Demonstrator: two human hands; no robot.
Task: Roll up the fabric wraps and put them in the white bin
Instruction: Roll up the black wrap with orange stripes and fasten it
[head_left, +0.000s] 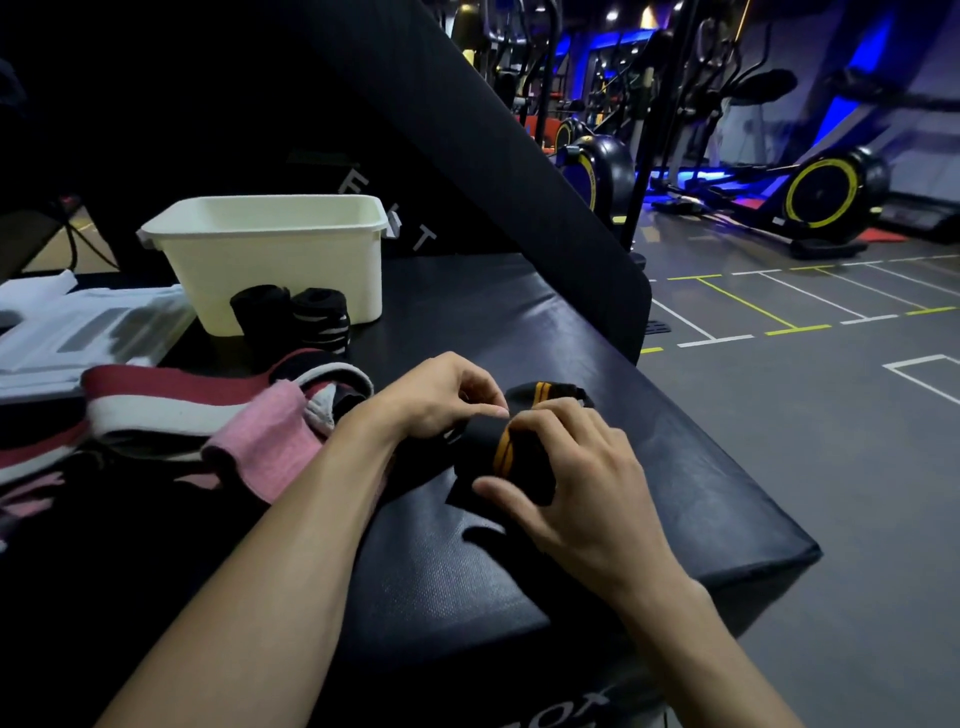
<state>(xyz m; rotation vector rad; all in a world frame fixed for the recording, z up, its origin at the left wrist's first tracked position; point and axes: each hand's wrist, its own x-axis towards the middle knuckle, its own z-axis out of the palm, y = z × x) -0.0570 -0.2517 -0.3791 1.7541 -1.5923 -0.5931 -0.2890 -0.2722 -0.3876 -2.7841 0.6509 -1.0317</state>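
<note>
A black fabric wrap with orange stripes (511, 457) lies partly rolled on the black padded bench (675, 483). My right hand (582, 478) grips the roll, thumb underneath and fingers curled over its top. My left hand (441, 397) pinches the wrap's far end with thumb and fingertips. The white bin (270, 260) stands at the back left of the bench. Two rolled black wraps (291, 317) stand upright just in front of it. A heap of unrolled wraps, striped red, white and black (156, 405) and pink (270, 431), lies to the left of my hands.
White packaging (78, 332) lies at the far left beside the bin. A black padded backrest (467, 156) slopes up behind the bench. The bench's right edge drops to a grey gym floor (831, 415) with painted lines; exercise bikes (826, 197) stand beyond.
</note>
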